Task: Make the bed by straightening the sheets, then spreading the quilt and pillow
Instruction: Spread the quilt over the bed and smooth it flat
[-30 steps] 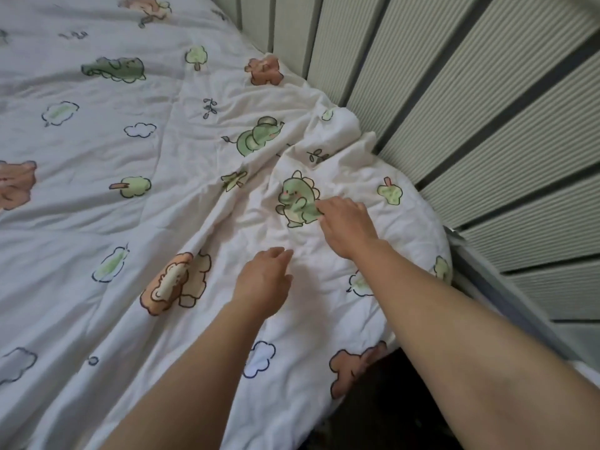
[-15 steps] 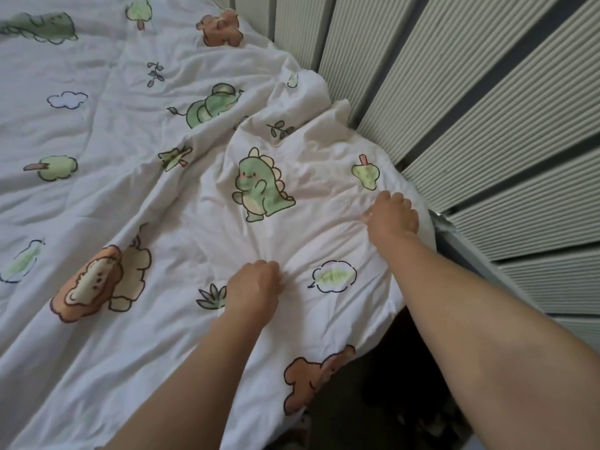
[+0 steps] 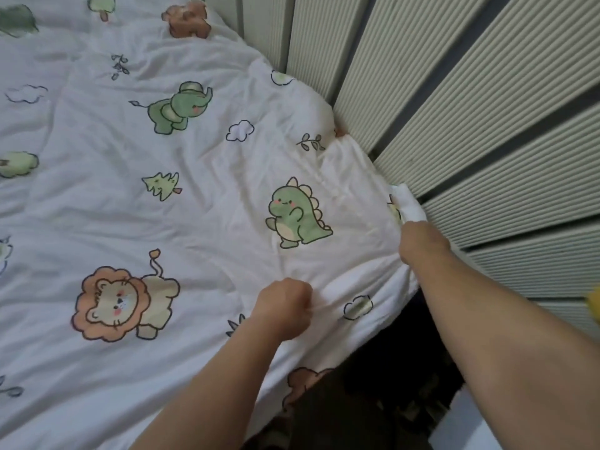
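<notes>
Bunching white cartoon-animal-print fabric quilt (image 3: 201,222) in clenched left hand (image 3: 282,306), grasping its corner with right hand (image 3: 422,243) beside ribbed pale wall panels (image 3: 487,125).

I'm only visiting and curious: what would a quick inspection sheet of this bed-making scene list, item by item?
Surface: the quilt covers all of it; nothing beneath shows.
Job's things: cartoon-print quilt, wrinkled, one corner against the wall; no pillow or sheet in view.
Clutter: yellow scrap at the right edge, too cut off to identify.
Hands: left hand pinches a fold near the quilt's edge; right hand grips the quilt's corner by the wall.
Cables: nothing seen.
Surroundings: ribbed wall panels to the right; dark gap below the quilt's overhanging edge.
</notes>
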Tool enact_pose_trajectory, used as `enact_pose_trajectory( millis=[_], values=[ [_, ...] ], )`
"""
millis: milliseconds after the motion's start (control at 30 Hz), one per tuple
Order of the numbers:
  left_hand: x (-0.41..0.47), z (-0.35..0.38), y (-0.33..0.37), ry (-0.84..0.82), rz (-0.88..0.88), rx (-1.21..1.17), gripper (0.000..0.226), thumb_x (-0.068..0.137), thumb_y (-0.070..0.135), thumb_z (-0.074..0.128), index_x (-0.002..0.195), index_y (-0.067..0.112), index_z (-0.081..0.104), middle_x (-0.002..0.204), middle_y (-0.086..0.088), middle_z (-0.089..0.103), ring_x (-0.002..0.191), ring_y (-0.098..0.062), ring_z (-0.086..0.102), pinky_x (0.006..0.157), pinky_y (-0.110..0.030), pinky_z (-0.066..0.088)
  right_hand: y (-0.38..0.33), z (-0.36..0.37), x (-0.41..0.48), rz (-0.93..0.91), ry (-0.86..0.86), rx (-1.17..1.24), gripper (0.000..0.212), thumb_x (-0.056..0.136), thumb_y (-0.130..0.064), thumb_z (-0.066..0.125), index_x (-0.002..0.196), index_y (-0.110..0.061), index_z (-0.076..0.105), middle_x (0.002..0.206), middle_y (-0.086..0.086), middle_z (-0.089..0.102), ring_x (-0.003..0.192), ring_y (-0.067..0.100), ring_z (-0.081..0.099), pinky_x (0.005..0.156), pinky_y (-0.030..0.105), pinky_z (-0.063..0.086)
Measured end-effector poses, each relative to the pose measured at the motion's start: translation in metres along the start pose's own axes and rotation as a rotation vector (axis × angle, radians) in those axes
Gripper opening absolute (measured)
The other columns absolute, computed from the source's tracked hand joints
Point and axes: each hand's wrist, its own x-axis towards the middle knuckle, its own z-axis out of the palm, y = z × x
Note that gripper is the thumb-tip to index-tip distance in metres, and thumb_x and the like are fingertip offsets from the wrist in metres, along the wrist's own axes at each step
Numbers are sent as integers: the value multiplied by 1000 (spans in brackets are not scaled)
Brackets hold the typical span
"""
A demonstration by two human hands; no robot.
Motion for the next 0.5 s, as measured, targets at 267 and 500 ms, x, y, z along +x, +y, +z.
enact_pose_trajectory(
  millis=[267, 500],
  values=[
    [-2, 1, -4, 49, 17, -48, 16, 89, 29, 57, 79, 18, 50, 87, -2, 56, 83, -25, 55, 67, -30, 40, -8, -1, -7, 8, 18, 151, 41, 100, -17, 40, 140, -11, 43, 142, 15, 46, 123, 35, 50, 95, 41, 44],
    [-9, -12, -28, 461, -97, -54, 30, 86, 31, 63, 109, 16, 54, 109, -3, 50, 104, -24, 48, 70, -33, 41, -36, -21, 7, -75, 223, 326, 42, 98, -24, 45, 137, -8, 40, 136, 16, 44, 121, 36, 49, 94, 41, 42]
  ],
)
